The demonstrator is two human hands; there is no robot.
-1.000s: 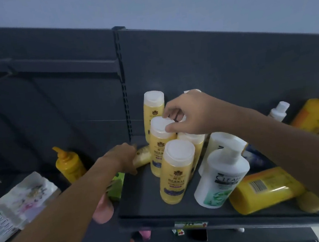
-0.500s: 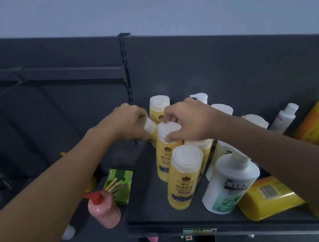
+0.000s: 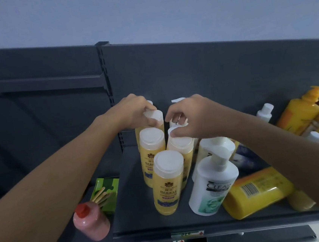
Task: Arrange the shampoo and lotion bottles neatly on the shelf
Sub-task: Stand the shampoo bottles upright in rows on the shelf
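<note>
As I read it, the tidying is only partly done. Four matching yellow bottles with white caps stand close together toward the nine o'clock end of the shelf (image 3: 133, 205). The front bottle (image 3: 168, 184) is nearest the edge, the middle bottle (image 3: 152, 156) is at eleven o'clock of it, the right bottle (image 3: 183, 148) at one o'clock, and the back bottle (image 3: 154, 116) at twelve o'clock, by the rear panel. The left hand (image 3: 134, 111) has its fingers curled round the back bottle's cap. That bottle's base is hidden, so I cannot tell whether it is standing on the shelf yet. The right hand (image 3: 192, 120) is curled too, with thumb and fingertips pinching the rim of the right bottle's cap. At three o'clock of this group a white pump bottle (image 3: 212, 186) stands upright, with a second white bottle (image 3: 214, 148) just behind it. The work that is left lies further toward three o'clock. A big yellow bottle (image 3: 257, 191) lies on its side there, and beyond it an orange pump bottle (image 3: 300, 113) and several others lean in a heap. Those need to be stood up and lined in rows.
</note>
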